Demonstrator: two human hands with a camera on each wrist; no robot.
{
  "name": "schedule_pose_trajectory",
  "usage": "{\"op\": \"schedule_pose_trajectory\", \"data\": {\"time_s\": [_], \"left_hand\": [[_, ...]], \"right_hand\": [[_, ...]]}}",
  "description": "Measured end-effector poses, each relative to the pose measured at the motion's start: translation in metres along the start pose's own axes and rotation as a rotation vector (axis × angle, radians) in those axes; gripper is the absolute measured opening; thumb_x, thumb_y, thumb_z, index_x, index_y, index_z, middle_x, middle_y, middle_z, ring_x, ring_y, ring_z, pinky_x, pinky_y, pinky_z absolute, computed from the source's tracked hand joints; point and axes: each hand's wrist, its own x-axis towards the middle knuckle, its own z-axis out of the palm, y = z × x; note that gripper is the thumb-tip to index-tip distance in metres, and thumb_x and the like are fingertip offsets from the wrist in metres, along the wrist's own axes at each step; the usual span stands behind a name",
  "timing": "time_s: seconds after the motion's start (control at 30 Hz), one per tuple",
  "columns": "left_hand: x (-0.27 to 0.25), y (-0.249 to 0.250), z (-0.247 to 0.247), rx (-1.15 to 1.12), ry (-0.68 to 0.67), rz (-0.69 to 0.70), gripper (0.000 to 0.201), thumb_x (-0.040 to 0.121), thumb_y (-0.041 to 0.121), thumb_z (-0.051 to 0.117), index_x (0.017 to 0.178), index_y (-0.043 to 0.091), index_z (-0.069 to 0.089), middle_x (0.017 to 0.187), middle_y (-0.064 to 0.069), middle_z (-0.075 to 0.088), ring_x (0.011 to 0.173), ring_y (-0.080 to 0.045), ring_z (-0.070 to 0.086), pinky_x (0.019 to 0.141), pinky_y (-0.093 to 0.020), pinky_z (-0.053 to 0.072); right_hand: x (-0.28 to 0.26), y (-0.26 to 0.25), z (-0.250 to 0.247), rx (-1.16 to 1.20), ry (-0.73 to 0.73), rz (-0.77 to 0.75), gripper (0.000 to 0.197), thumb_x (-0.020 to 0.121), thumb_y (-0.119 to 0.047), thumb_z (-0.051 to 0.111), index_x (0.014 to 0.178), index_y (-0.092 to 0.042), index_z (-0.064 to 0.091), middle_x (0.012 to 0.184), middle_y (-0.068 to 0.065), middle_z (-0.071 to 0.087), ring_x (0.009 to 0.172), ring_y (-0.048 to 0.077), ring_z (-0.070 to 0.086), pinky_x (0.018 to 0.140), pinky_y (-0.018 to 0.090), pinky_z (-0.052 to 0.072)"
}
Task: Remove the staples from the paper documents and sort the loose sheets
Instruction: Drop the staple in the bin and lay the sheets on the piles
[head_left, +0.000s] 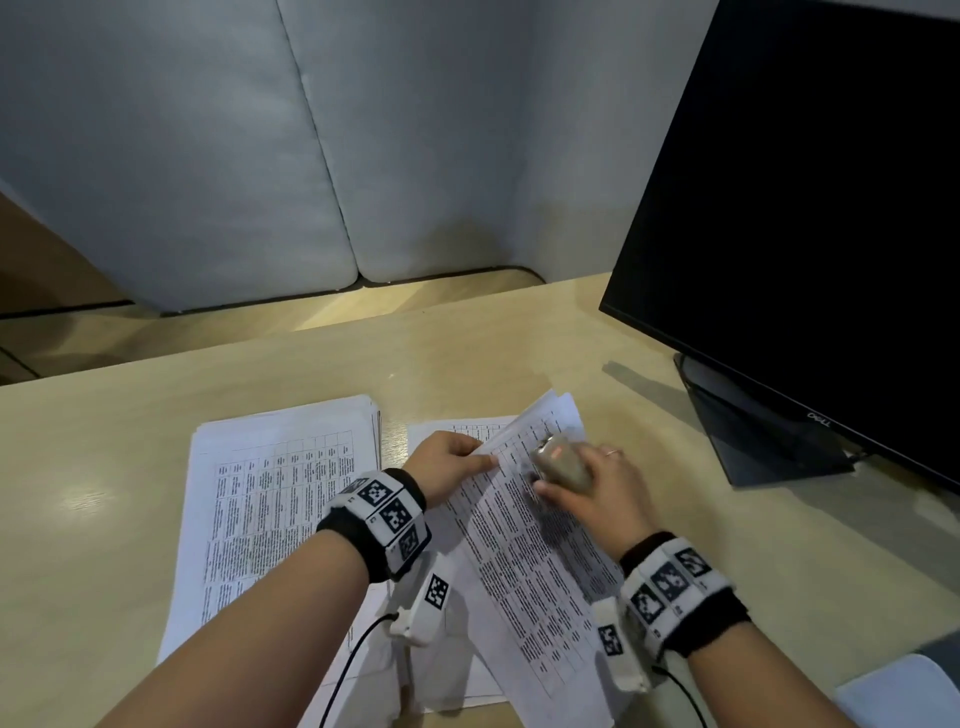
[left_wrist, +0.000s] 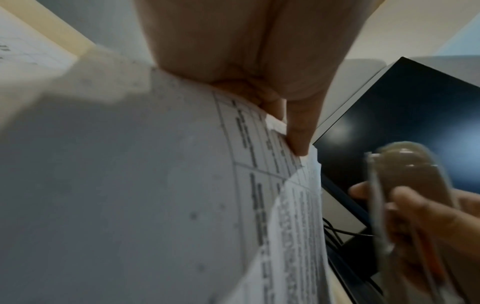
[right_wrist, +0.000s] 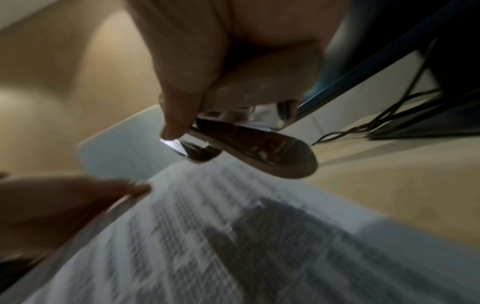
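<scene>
A printed, stapled document (head_left: 524, 525) lies slanted across the desk centre, its left edge lifted. My left hand (head_left: 449, 462) pinches that edge near the top between thumb and fingers; in the left wrist view the hand (left_wrist: 291, 115) holds the paper's (left_wrist: 259, 185) rim. My right hand (head_left: 592, 486) grips a beige staple remover (head_left: 561, 462) just above the document's upper part. In the right wrist view the hand (right_wrist: 213, 86) holds the staple remover (right_wrist: 262, 148) over the blurred printed sheet (right_wrist: 207, 236). No staple can be made out.
A stack of printed sheets (head_left: 275, 499) lies on the left of the wooden desk (head_left: 156, 415). More sheets (head_left: 441, 670) lie under the document. A black monitor (head_left: 810, 208) on its stand (head_left: 769, 431) stands at the right. Grey padded panels (head_left: 208, 156) rise behind.
</scene>
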Motion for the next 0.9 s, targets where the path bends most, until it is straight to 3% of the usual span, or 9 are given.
{"op": "schedule_pose_trajectory", "data": {"time_s": [0.13,0.4,0.57,0.7,0.8,0.9], "left_hand": [[-0.002,0.001,0.001,-0.014,0.024,0.006,0.012,0.086,0.023,0.062,0.084,0.013,0.068,0.089,-0.017,0.070,0.075,-0.023,0.062,0.081,-0.040,0.051],[-0.006,-0.003,0.006,-0.034,0.020,-0.009,0.015,0.085,0.022,0.065,0.086,0.008,0.069,0.079,-0.010,0.067,0.068,-0.021,0.061,0.071,-0.031,0.050],[-0.005,-0.004,0.008,-0.058,-0.005,-0.002,0.014,0.081,0.023,0.069,0.073,0.012,0.068,0.076,-0.011,0.066,0.065,-0.021,0.059,0.065,-0.028,0.046],[-0.008,-0.004,0.012,-0.048,-0.007,0.000,0.019,0.082,0.023,0.068,0.065,0.017,0.065,0.068,-0.008,0.062,0.062,-0.019,0.054,0.061,-0.026,0.042],[-0.007,-0.004,0.014,-0.067,0.025,-0.032,0.027,0.083,0.028,0.066,0.065,0.008,0.061,0.065,-0.013,0.052,0.058,-0.020,0.046,0.058,-0.029,0.035],[-0.005,-0.005,0.015,-0.058,0.048,-0.086,0.033,0.082,0.027,0.067,0.056,0.012,0.054,0.055,-0.008,0.042,0.046,-0.016,0.036,0.049,-0.026,0.027]], "right_hand": [[-0.004,-0.012,0.024,-0.085,-0.031,0.081,0.046,0.075,-0.059,0.065,0.098,-0.019,0.058,0.102,0.005,0.061,0.098,0.023,0.055,0.077,0.030,0.039],[-0.001,-0.019,0.029,-0.045,-0.040,0.102,0.051,0.078,-0.052,0.066,0.110,-0.014,0.054,0.111,0.008,0.052,0.105,0.025,0.053,0.084,0.030,0.040],[-0.004,-0.026,0.027,-0.046,-0.009,0.054,0.046,0.081,-0.053,0.062,0.105,-0.015,0.049,0.105,0.006,0.063,0.099,0.025,0.058,0.070,0.029,0.038],[-0.007,-0.028,0.022,-0.070,-0.002,0.044,0.049,0.078,-0.062,0.059,0.103,-0.020,0.051,0.102,0.002,0.063,0.097,0.024,0.058,0.069,0.029,0.039],[-0.007,-0.031,0.019,-0.115,-0.007,0.026,0.045,0.077,-0.063,0.058,0.097,-0.023,0.053,0.098,0.001,0.064,0.095,0.023,0.058,0.067,0.028,0.035],[-0.008,-0.032,0.024,-0.135,0.028,-0.001,0.041,0.078,-0.062,0.059,0.092,-0.024,0.050,0.096,0.001,0.064,0.094,0.023,0.058,0.067,0.027,0.032]]}}
